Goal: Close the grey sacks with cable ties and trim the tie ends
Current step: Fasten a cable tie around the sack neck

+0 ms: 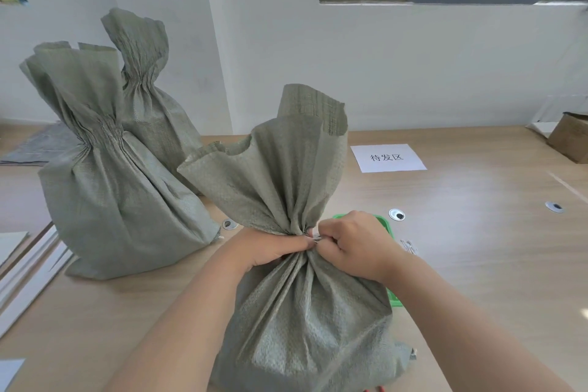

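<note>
Sack (311, 312) neck: left hand (273, 248) grips, right hand (356, 245) pinches tie (316, 237).

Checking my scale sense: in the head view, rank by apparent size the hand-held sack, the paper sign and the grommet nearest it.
1. hand-held sack, though nearest the camera
2. paper sign
3. grommet

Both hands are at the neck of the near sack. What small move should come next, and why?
Probably the right hand should pull the cable tie end outward to tighten it, while the left hand holds the neck bunched. The pale tie shows between the two hands at the gathered neck of the near sack, and the cloth above flares loose.
</note>
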